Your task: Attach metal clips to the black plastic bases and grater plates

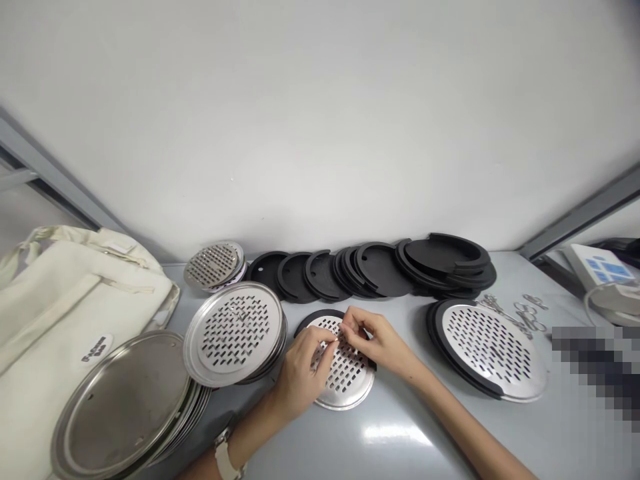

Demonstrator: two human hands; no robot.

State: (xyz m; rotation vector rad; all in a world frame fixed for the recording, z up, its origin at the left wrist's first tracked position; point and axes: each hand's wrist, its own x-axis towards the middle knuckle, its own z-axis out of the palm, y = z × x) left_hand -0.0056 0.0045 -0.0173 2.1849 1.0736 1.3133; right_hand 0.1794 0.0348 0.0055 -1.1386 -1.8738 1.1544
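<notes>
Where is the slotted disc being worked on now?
In the head view, the slotted disc lies lower centre, beneath the left hand and right hand, in front of the black trays.

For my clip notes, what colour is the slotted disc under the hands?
The slotted disc is silver, seen best in the head view.

A cream fabric bag is lying at the left end of the grey tabletop, a round white label with dark lettering showing on its side. A plain white wall is rising behind the table, and grey metal beams are slanting down toward it at left and at right. At far right, a white device with a blue-marked panel is standing beside a pale cable, dark items lying indistinctly behind.
</notes>
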